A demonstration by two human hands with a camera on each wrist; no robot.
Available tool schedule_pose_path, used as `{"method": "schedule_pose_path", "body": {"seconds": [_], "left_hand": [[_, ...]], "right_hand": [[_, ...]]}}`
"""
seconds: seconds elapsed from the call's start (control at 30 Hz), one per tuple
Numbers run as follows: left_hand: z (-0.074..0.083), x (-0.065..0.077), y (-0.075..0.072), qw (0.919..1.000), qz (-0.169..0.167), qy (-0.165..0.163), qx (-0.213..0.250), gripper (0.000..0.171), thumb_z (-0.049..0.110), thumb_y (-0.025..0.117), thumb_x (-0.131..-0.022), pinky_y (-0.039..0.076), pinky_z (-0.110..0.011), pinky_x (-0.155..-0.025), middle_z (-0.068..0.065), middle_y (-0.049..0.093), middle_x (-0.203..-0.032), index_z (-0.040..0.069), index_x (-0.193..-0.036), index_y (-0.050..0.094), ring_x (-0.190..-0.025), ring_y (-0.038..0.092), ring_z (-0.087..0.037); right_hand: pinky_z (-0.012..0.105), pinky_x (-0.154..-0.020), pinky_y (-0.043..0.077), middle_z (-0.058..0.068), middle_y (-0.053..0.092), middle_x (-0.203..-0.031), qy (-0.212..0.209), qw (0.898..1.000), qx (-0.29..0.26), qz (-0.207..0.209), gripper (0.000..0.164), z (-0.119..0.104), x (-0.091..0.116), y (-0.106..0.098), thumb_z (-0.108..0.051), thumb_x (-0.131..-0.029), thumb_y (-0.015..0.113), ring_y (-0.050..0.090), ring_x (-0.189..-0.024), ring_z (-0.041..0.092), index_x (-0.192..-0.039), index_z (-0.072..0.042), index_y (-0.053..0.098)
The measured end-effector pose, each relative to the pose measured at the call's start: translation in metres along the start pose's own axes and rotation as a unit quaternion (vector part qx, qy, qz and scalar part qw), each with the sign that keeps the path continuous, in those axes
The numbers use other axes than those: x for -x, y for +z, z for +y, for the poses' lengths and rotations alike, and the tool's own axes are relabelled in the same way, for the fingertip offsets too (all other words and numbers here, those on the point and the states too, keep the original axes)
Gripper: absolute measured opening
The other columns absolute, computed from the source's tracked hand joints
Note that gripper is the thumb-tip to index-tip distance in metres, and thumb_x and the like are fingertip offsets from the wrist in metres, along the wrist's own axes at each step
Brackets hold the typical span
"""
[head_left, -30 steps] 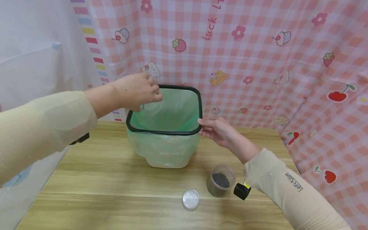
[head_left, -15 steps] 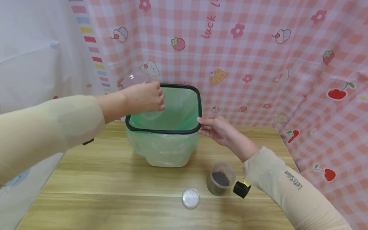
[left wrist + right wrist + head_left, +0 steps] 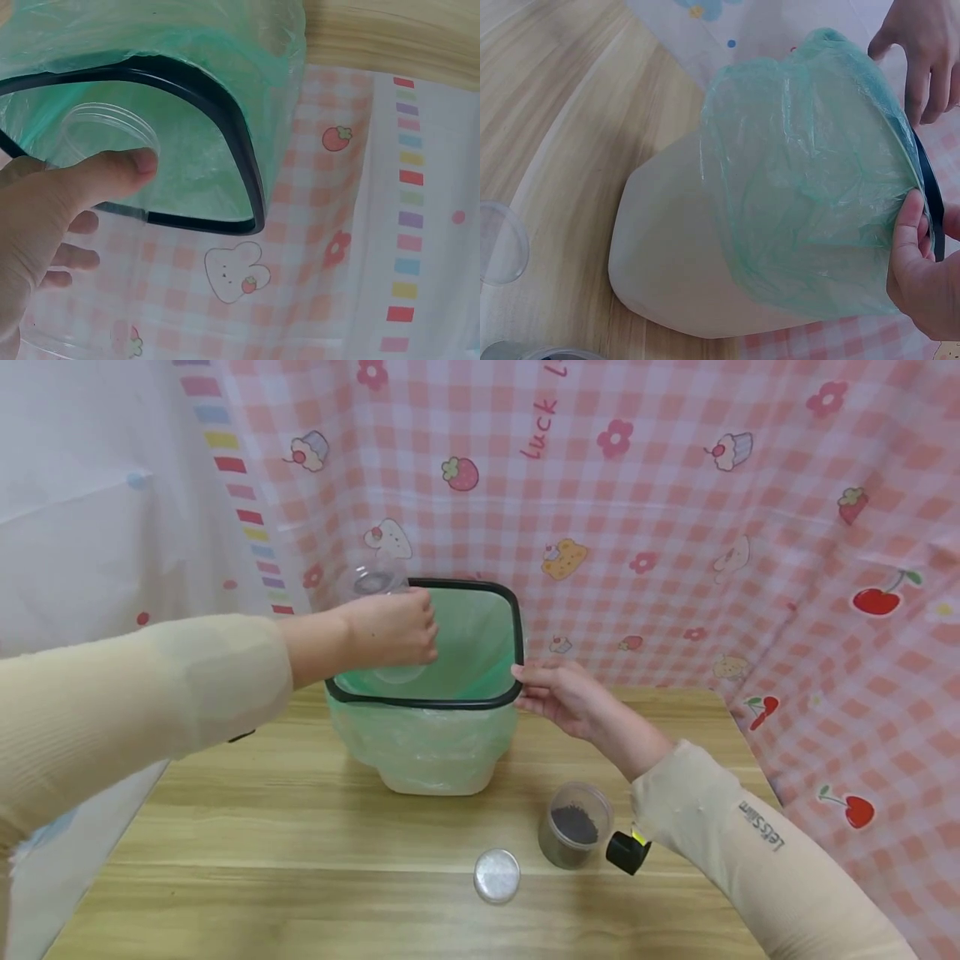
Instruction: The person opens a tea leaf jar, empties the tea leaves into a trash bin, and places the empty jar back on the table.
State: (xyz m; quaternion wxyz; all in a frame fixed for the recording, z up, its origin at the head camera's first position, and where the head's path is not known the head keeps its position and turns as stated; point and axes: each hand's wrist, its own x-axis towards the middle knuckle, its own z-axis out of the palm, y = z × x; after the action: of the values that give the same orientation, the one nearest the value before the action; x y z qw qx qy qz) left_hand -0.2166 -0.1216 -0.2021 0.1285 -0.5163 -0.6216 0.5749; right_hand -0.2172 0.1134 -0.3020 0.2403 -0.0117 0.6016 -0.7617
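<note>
My left hand (image 3: 390,628) grips a clear plastic jar (image 3: 112,225), thumb along its side, over the trash bin's left side. In the head view the jar's base (image 3: 372,579) shows above the hand; its mouth faces the bin's opening. No contents are visible in the jar. At the right side of the bin, my right hand (image 3: 566,697) pinches the black rim (image 3: 442,703) between thumb and fingers. The pale trash bin (image 3: 664,247) stands upright on the table, with a green bag (image 3: 795,180) folded over its outside under the rim.
An uncovered clear jar (image 3: 567,854) partly filled with dark grains stands beneath the right forearm. A round clear lid (image 3: 497,877) lies left of it on the wooden table (image 3: 300,868). A pink checked curtain (image 3: 495,527) hangs close behind the bin.
My left hand has turned over and shifted slightly right and down, tipping the clear jar so that its base now points up. My right hand stays on the rim.
</note>
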Motion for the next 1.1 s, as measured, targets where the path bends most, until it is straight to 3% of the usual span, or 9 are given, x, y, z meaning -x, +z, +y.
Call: {"method": "schedule_pose_path", "body": {"seconds": [0.3, 0.47, 0.6, 0.7, 0.83, 0.9, 0.97, 1.1], "left_hand": [[-0.003, 0.003, -0.001, 0.9998, 0.009, -0.007, 0.016, 0.027, 0.015, 0.069, -0.082, 0.042, -0.033, -0.074, -0.006, 0.064, -0.096, 0.016, -0.107, 0.058, -0.082, 0.057, -0.024], [-0.009, 0.008, 0.003, 0.9956, 0.025, -0.039, 0.081, 0.031, 0.018, 0.068, -0.083, 0.043, -0.034, -0.076, -0.008, 0.063, -0.104, 0.014, -0.111, 0.056, -0.089, 0.058, -0.026], [-0.012, 0.015, 0.011, 0.9835, 0.050, -0.080, 0.154, 0.038, 0.026, 0.067, -0.083, 0.044, -0.035, -0.077, -0.011, 0.061, -0.108, 0.010, -0.116, 0.053, -0.091, 0.056, -0.029], [-0.013, 0.020, 0.017, 0.9699, 0.076, -0.113, 0.202, 0.051, 0.035, 0.072, -0.079, 0.045, -0.038, -0.078, -0.013, 0.060, -0.110, 0.007, -0.117, 0.052, -0.093, 0.055, -0.031], [-0.012, 0.027, 0.024, 0.9535, 0.116, -0.157, 0.229, 0.067, 0.043, 0.073, -0.076, 0.046, -0.042, -0.081, -0.016, 0.059, -0.114, 0.001, -0.122, 0.051, -0.096, 0.056, -0.033], [-0.010, 0.029, 0.027, 0.9407, 0.140, -0.187, 0.246, 0.071, 0.044, 0.073, -0.075, 0.045, -0.045, -0.086, -0.018, 0.059, -0.115, -0.001, -0.125, 0.050, -0.098, 0.056, -0.035], [-0.008, 0.030, 0.030, 0.9215, 0.170, -0.223, 0.268, 0.074, 0.045, 0.074, -0.075, 0.044, -0.047, -0.090, -0.019, 0.059, -0.116, -0.002, -0.126, 0.050, -0.100, 0.056, -0.035], [-0.002, 0.030, 0.037, 0.8645, 0.258, -0.291, 0.318, 0.076, 0.045, 0.075, -0.073, 0.044, -0.048, -0.093, -0.020, 0.059, -0.118, -0.004, -0.126, 0.050, -0.104, 0.057, -0.036]], "right_hand": [[0.021, -0.067, 0.052, 0.003, 0.059, -0.076, -0.003, 1.000, 0.009, -0.003, 0.006, 0.000, -0.002, 0.001, -0.006, -0.095, 0.050, 0.058, -0.067, 0.011, -0.094, 0.000, 0.053], [0.021, -0.067, 0.052, 0.003, 0.058, -0.077, 0.002, 1.000, 0.007, 0.003, 0.006, 0.000, -0.001, 0.002, -0.005, -0.094, 0.050, 0.057, -0.067, 0.011, -0.097, 0.000, 0.051], [0.021, -0.067, 0.052, 0.002, 0.057, -0.077, 0.005, 1.000, 0.004, 0.009, 0.009, -0.001, -0.001, 0.003, -0.005, -0.094, 0.050, 0.057, -0.066, 0.011, -0.101, 0.000, 0.049], [0.021, -0.066, 0.052, 0.002, 0.057, -0.076, 0.007, 1.000, 0.000, 0.011, 0.009, -0.001, -0.001, 0.003, -0.005, -0.094, 0.051, 0.057, -0.066, 0.011, -0.102, -0.001, 0.048], [0.022, -0.066, 0.052, 0.003, 0.058, -0.076, 0.006, 1.000, -0.004, 0.008, 0.009, -0.001, -0.001, 0.003, -0.005, -0.094, 0.051, 0.058, -0.067, 0.011, -0.101, 0.000, 0.048], [0.022, -0.066, 0.052, 0.003, 0.059, -0.077, 0.004, 1.000, -0.004, 0.007, 0.009, -0.001, 0.000, 0.003, -0.005, -0.094, 0.051, 0.058, -0.067, 0.011, -0.101, 0.000, 0.048], [0.022, -0.066, 0.052, 0.002, 0.059, -0.077, 0.004, 1.000, -0.004, 0.006, 0.010, -0.001, 0.000, 0.003, -0.005, -0.094, 0.051, 0.058, -0.068, 0.011, -0.102, 0.000, 0.048], [0.022, -0.066, 0.052, 0.003, 0.060, -0.077, 0.006, 1.000, -0.006, 0.011, 0.009, 0.000, 0.000, 0.002, -0.006, -0.094, 0.051, 0.058, -0.067, 0.011, -0.102, 0.000, 0.049]]}}
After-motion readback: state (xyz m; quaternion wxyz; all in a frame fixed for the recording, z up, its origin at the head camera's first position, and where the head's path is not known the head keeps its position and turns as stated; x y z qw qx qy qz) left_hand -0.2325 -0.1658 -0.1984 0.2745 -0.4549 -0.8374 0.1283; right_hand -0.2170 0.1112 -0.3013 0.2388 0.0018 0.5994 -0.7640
